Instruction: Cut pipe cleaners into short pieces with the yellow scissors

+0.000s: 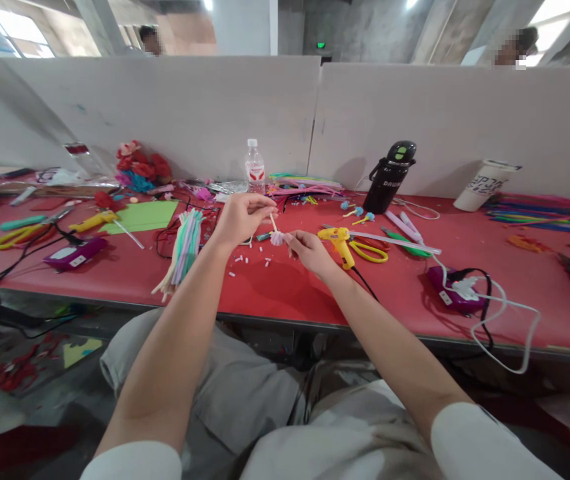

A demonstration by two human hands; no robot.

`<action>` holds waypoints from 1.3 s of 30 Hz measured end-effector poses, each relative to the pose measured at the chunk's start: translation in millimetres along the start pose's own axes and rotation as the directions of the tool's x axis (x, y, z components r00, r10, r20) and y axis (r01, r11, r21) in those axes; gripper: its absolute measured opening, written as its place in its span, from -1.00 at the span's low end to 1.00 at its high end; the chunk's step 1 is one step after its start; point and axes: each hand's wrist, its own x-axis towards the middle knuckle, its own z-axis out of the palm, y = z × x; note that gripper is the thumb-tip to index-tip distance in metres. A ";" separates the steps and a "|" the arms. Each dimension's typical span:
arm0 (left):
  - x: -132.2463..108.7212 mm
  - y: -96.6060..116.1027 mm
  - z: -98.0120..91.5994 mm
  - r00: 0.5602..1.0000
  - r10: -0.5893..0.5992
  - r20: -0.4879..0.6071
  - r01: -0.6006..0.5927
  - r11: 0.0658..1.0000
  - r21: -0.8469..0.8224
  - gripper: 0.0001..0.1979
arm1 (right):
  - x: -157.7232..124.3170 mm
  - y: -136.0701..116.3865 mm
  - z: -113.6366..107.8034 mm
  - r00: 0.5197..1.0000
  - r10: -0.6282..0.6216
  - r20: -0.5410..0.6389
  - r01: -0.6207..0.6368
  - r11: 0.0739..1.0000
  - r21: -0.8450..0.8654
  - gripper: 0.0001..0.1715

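Observation:
My left hand (247,219) is closed in a pinch on the pale cream stem (273,220) of a small pipe-cleaner flower. At the stem's lower end sits the fluffy lilac flower head (277,238), above the red tabletop. My right hand (307,251) pinches the flower head's right edge with thumb and forefinger. Small pale clippings (246,261) lie below my hands. Left of them, a bundle of pastel pipe cleaners (186,243) rests near the table edge. A yellow glue gun (339,244) lies just right of my right hand.
A clear bottle (254,167) stands behind my hands. Farther right are a black flask (389,179), a white cup (485,187) and yellow-handled scissors (369,251). A purple power box (457,291) with looping cables sits near the front edge. Green sheets (145,217) lie left.

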 end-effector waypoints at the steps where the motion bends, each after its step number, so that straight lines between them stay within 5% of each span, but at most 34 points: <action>1: -0.1 -0.2 0.3 1.000 -0.001 0.002 0.001 1.000 0.000 -0.78 | 0.3 0.8 0.6 1.000 0.004 -0.001 -0.004 1.000 0.006 -0.54; 17: 0.0 -0.2 6.3 0.999 -0.037 -0.004 0.037 0.999 -0.016 -0.73 | 4.2 4.7 5.2 0.995 0.096 -0.026 -0.094 0.994 0.053 -0.47; 22: 1.5 -0.4 2.1 0.999 -0.020 -0.029 0.019 1.000 -0.021 -0.73 | 2.3 -3.4 1.5 0.963 0.234 -0.135 -0.192 0.944 0.270 -0.55; 28: 2.4 -1.0 2.3 0.998 -0.009 -0.063 0.007 1.000 -0.020 -0.78 | -1.2 -9.7 -2.1 0.963 0.267 0.033 -0.247 0.830 0.501 -0.69; 39: 2.8 -7.3 1.5 0.999 0.037 0.012 -0.039 0.990 0.133 -0.56 | 0.8 -3.9 -2.7 0.963 0.268 -0.016 -0.219 0.819 0.530 -0.76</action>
